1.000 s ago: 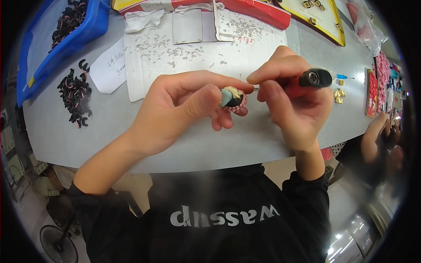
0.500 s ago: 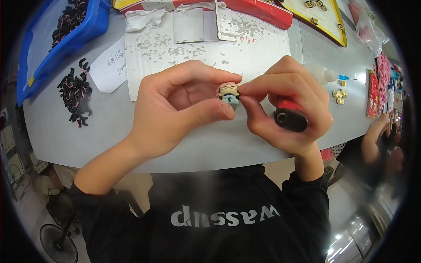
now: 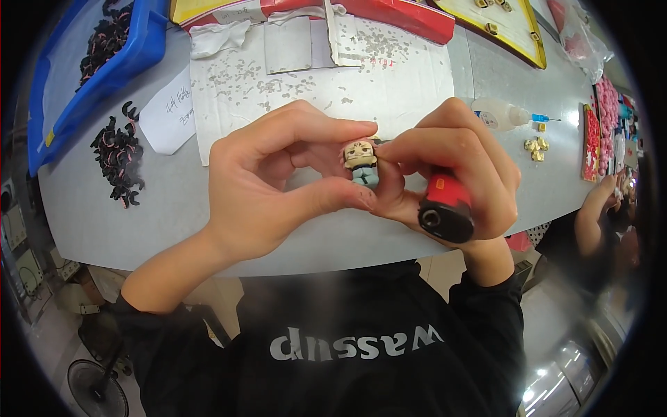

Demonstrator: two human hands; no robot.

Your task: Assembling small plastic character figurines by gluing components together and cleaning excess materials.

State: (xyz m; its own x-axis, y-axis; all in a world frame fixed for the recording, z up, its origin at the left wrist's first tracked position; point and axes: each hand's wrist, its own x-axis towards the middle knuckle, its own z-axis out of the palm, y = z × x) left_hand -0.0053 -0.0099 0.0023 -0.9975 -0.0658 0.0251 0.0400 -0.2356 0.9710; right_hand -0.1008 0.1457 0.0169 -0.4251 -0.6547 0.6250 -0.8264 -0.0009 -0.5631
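Over grey table [image 3: 174,191], pinched figurine [image 3: 360,165] in left hand [image 3: 243,177], turned front-on since one second earlier, leaving front accessible; gripped red-and-black tool [image 3: 448,199] in right hand [image 3: 479,160].

Layout, remote end: figurine [image 3: 360,163] between left hand [image 3: 240,167] and right hand [image 3: 458,149], tool [image 3: 448,205] in right.
I have the cardboard sheet [image 3: 222,118] behind both. Left of it: paper note [image 3: 169,121], then parts pile [image 3: 117,160]; tub [image 3: 144,48] behind-left, more parts [image 3: 104,45] inside. Behind-right of right hand: bottle [image 3: 495,113], blocks [image 3: 536,147] just in front-right, tray [image 3: 514,33] farther back.
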